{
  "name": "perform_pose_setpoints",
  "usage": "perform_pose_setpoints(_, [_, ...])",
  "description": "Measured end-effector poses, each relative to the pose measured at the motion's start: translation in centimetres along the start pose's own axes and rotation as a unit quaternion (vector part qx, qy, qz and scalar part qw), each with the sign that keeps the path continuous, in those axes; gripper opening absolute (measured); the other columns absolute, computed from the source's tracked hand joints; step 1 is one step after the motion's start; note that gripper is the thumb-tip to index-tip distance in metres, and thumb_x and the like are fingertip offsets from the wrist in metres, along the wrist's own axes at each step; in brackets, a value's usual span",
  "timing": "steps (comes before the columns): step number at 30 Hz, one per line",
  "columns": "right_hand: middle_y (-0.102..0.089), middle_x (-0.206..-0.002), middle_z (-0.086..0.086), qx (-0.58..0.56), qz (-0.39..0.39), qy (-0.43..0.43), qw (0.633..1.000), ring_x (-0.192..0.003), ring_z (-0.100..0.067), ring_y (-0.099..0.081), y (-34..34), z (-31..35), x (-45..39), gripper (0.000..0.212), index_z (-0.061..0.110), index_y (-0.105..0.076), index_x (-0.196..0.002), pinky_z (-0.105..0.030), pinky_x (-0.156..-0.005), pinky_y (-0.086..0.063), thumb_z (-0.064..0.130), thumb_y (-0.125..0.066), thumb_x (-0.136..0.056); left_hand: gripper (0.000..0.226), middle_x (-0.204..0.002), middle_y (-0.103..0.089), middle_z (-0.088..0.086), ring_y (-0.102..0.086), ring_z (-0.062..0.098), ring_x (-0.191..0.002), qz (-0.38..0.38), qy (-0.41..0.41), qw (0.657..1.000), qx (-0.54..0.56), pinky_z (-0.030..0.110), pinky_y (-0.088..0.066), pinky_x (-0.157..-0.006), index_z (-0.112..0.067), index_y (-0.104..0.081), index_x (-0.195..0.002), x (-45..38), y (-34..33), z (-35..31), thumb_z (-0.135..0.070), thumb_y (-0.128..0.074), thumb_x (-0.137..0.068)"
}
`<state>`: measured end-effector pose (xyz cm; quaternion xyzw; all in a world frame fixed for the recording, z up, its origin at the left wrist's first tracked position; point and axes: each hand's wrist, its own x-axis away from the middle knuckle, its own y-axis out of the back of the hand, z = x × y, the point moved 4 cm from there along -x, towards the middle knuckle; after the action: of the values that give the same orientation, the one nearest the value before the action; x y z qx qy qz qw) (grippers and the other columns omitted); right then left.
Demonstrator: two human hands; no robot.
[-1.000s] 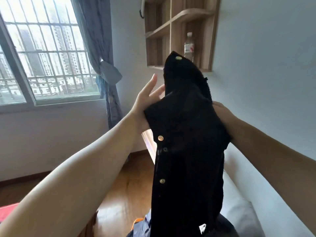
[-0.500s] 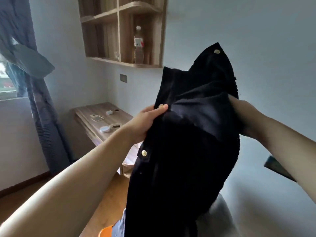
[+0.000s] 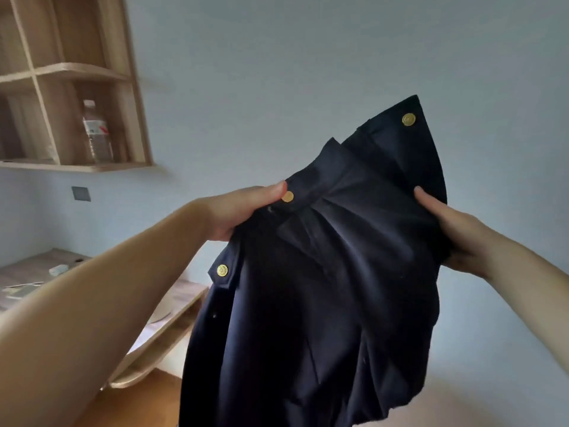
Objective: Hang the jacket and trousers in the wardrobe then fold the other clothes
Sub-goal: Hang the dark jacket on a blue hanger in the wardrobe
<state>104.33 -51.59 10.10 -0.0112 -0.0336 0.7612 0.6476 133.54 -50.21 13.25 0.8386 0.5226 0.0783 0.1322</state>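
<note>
A dark navy jacket [image 3: 308, 303] with gold buttons hangs in the air in front of me, its lining side facing me. My left hand [image 3: 243, 211] grips its left front edge beside a gold button, thumb on top. My right hand [image 3: 455, 232] grips the jacket's right side, with the collar corner rising above it. The jacket's lower part drops out of view at the bottom. No trousers, wardrobe or other clothes are in view.
A wooden wall shelf [image 3: 77, 164] at the upper left holds a plastic water bottle [image 3: 96, 134]. Below it stands a wooden desk [image 3: 172, 306] with small items on top. A pale wall fills the background; wooden floor [image 3: 135, 405] shows at the bottom left.
My view has swung right, away from the window and curtain. Both hands have spread the jacket wider, and my left hand has closed on its front edge.
</note>
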Motion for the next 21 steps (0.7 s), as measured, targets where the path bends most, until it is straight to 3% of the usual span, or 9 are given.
perform_pose_setpoints(3, [-0.073,-0.110,0.007,-0.026,-0.059,0.046,0.997,-0.097,-0.011,-0.070,4.4,1.4,3.9,0.044,0.023,-0.066,-0.115,-0.029,-0.083,-0.047,0.056,-0.052,-0.089,0.102,-0.119,-0.068,0.014,-0.067,0.028,-0.106,0.096,-0.034,0.995,0.005,0.036,-0.052,-0.086,-0.008,-0.068,-0.117,-1.3,-4.0,-3.5,-0.084,-0.071,-0.048])
perform_pose_setpoints(5, [-0.072,-0.113,0.006,-0.037,-0.093,0.077,0.992,-0.101,-0.013,-0.070,6.6,2.9,5.9,0.052,0.024,-0.065,-0.119,-0.031,-0.087,-0.047,0.062,-0.053,-0.086,0.079,-0.112,-0.072,0.010,-0.069,0.024,-0.101,0.118,-0.049,0.991,0.034,0.031,-0.056,-0.079,-0.011,-0.075,-0.107,-1.9,-6.1,-6.4,-0.078,-0.060,-0.067])
perform_pose_setpoints(8, [-0.069,-0.119,0.010,-0.023,-0.156,0.100,0.982,-0.106,-0.012,-0.067,9.3,5.0,8.4,0.060,0.028,-0.062,-0.126,-0.032,-0.091,-0.048,0.068,-0.056,-0.082,0.029,-0.105,-0.074,0.009,-0.072,0.021,-0.093,0.093,-0.099,0.991,-0.007,0.028,-0.058,-0.073,-0.009,-0.076,-0.097,-2.4,-9.1,-10.8,-0.034,-0.067,-0.085])
perform_pose_setpoints(13, [-0.070,-0.114,0.015,0.082,-0.164,0.091,0.979,-0.105,-0.008,-0.067,10.1,5.2,12.1,0.047,0.030,-0.064,-0.122,-0.030,-0.088,-0.047,0.059,-0.051,-0.087,0.026,-0.103,-0.074,0.013,-0.072,0.026,-0.091,0.066,-0.176,0.982,0.013,0.032,-0.057,-0.073,-0.002,-0.067,-0.111,-3.9,-13.9,-15.7,-0.019,-0.061,-0.092])
perform_pose_setpoints(17, [-0.074,-0.107,0.003,-0.031,-0.287,0.134,0.948,-0.098,-0.018,-0.071,11.1,5.7,15.0,0.042,0.025,-0.069,-0.114,-0.037,-0.084,-0.052,0.056,-0.054,-0.091,0.019,-0.099,-0.075,0.010,-0.073,0.023,-0.088,0.111,-0.202,0.972,0.046,0.030,-0.058,-0.070,-0.003,-0.068,-0.106,-5.5,-17.7,-16.0,-0.016,-0.062,-0.093])
perform_pose_setpoints(21, [-0.074,-0.106,0.001,-0.073,-0.414,0.227,0.879,-0.094,-0.018,-0.072,11.6,9.5,20.0,0.045,0.023,-0.065,-0.121,-0.035,-0.081,-0.055,0.055,-0.051,-0.093,0.027,-0.106,-0.074,0.007,-0.072,0.022,-0.096,0.192,-0.208,0.957,0.059,0.034,-0.058,-0.082,-0.007,-0.067,-0.113,-7.3,-21.8,-12.9,-0.018,-0.070,-0.088])
